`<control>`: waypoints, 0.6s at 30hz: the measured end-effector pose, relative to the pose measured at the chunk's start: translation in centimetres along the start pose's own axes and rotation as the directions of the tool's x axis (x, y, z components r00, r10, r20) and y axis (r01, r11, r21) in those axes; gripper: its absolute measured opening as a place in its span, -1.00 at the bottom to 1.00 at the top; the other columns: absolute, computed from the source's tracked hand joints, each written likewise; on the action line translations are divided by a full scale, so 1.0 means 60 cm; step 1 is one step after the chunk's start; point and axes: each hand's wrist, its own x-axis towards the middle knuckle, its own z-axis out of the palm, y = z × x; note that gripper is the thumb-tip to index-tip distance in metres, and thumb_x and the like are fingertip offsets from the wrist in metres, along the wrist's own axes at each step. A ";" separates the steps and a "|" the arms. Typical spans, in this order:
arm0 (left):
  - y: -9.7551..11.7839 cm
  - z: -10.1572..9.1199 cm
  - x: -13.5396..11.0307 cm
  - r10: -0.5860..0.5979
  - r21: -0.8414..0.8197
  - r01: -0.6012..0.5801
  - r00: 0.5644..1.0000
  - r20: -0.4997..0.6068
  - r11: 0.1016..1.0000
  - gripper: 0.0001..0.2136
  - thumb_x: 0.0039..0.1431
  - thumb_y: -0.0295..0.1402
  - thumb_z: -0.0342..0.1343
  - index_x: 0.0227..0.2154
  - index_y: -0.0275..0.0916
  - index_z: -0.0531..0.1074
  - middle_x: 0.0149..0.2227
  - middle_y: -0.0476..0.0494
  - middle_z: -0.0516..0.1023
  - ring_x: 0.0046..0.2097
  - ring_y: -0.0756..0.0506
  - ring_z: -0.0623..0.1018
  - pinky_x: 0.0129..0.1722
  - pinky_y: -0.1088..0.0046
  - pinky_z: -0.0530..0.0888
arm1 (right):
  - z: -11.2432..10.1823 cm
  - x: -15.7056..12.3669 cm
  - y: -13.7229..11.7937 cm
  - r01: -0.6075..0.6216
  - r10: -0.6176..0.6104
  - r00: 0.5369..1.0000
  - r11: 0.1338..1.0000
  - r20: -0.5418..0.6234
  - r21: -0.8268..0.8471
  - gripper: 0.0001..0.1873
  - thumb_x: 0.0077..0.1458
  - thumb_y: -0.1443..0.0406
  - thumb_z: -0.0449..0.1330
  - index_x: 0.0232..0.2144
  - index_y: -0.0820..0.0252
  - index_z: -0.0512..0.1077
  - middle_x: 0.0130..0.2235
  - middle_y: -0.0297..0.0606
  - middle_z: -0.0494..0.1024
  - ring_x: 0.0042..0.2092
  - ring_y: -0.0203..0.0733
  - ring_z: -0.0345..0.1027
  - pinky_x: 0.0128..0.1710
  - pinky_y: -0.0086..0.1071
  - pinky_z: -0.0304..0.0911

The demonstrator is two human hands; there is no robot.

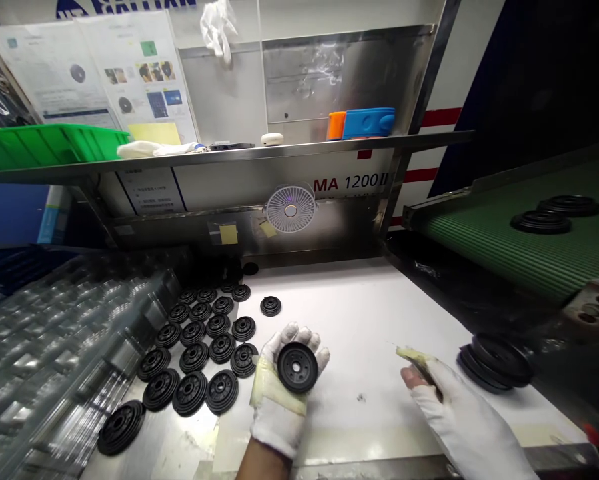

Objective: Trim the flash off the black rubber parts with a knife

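Note:
My left hand (282, 393), in a white glove with tape on the thumb, holds a round black rubber disc (297, 367) in its palm, fingers curled behind it. My right hand (444, 400), also gloved, hovers over the white table (369, 313) to the right, fingers together and pointing left, with a taped fingertip; nothing shows in it. Several matching black discs (204, 347) lie in rows on the table left of my left hand. A stack of larger black discs (497, 363) sits just right of my right hand.
Clear plastic trays (54, 353) cover the left side. A green conveyor belt (519, 247) at right carries two black discs (554, 213). A metal shelf (229, 157) above holds a green bin (49, 143) and blue and orange items (362, 123). A small fan (290, 208) hangs below.

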 end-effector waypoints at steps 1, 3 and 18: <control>0.003 0.000 -0.001 0.003 0.010 -0.003 1.000 0.005 1.000 -0.82 -0.01 -0.38 0.08 -0.29 -0.28 0.41 -0.21 -0.23 0.48 -0.11 -0.26 0.46 -0.10 0.02 0.36 | 0.000 -0.001 0.001 -0.031 0.030 0.999 0.999 0.035 0.018 -0.64 -0.05 0.16 0.00 -0.15 0.06 0.30 -0.20 -0.26 0.47 -0.15 -0.08 0.36 -0.14 -0.25 0.25; 0.013 -0.002 -0.005 0.032 0.064 -0.034 0.999 0.028 0.997 -0.73 0.01 -0.37 0.03 -0.18 -0.24 0.37 -0.05 -0.24 0.39 -0.03 -0.30 0.41 -0.09 -0.03 0.34 | -0.002 -0.011 -0.010 -0.099 0.072 0.978 0.986 0.195 0.135 -0.59 -0.07 0.20 -0.02 -0.12 0.10 0.29 -0.17 -0.24 0.46 -0.11 -0.09 0.34 -0.09 -0.24 0.22; 0.028 -0.058 0.099 -0.119 0.528 -0.493 0.798 0.590 -0.691 -0.61 -0.08 -0.48 -0.03 -0.12 -0.19 0.41 0.03 -0.26 0.34 0.10 -0.22 0.24 0.11 0.19 0.05 | -0.075 0.176 -0.047 0.073 -0.108 0.978 0.978 0.179 0.194 -0.68 0.18 0.25 -0.21 -0.12 0.17 0.24 -0.28 -0.29 0.44 -0.45 -0.31 0.35 -0.45 -0.42 0.24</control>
